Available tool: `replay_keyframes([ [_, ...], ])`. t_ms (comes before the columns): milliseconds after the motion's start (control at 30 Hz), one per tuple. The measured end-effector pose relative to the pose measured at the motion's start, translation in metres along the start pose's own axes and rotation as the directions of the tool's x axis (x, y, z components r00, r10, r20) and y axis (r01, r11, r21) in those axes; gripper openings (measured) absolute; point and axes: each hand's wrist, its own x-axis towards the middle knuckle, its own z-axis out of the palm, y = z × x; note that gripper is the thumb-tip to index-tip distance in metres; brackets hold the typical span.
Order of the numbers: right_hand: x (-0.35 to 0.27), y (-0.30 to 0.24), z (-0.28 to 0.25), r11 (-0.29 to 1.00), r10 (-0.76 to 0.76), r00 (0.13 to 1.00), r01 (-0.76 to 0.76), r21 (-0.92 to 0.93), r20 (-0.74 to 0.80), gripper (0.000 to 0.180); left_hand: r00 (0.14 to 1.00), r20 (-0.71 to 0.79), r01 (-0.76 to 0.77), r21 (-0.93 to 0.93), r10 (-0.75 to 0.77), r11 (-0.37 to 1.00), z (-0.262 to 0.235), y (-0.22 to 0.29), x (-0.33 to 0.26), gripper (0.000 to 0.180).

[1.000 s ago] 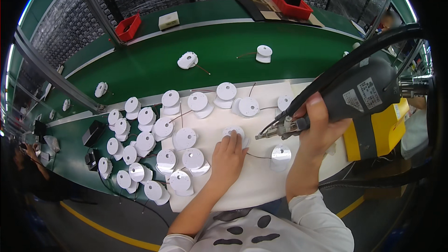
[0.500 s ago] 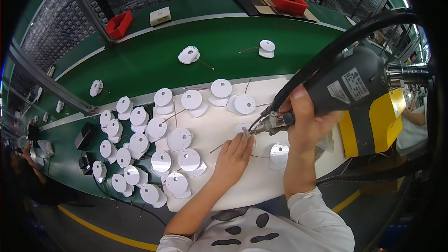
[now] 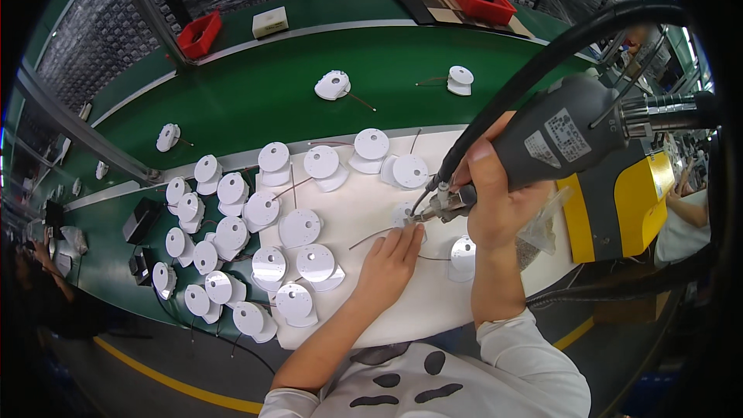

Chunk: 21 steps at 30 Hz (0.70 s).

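Green worktop (image 3: 255, 101) carries a white mat with many discs. Your right hand (image 3: 495, 201) is clamped on the grey power tool (image 3: 557, 135); keep its tip steady on the white disc (image 3: 404, 215) at 3 o'clock of the mat, while your left hand (image 3: 391, 259), fingers flat and together, presses beside it.

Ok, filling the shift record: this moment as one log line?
left hand steadies white disc | right hand holds grey power tool, tip on disc
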Motion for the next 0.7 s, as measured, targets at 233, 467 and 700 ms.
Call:
replay_keyframes([
  [233, 0.013, -0.023, -0.014, 0.999, -0.053, 0.975, 0.052, -0.011, -0.216, 0.031, 0.995, -0.1, -0.044, -0.172, 0.027, 0.984, 0.0, -0.003, -0.008, 0.046],
  [467, 0.013, -0.027, -0.012, 0.997, -0.071, 0.969, 0.069, -0.019, -0.235, 0.031, 0.991, -0.125, -0.055, -0.14, 0.037, 0.989, -0.002, -0.002, -0.004, 0.046],
  [700, 0.007, -0.024, -0.003, 0.998, -0.033, 0.983, 0.04, 0.039, -0.179, 0.038, 0.996, -0.056, -0.081, -0.114, 0.075, 0.99, -0.001, -0.003, -0.002, 0.04],
])
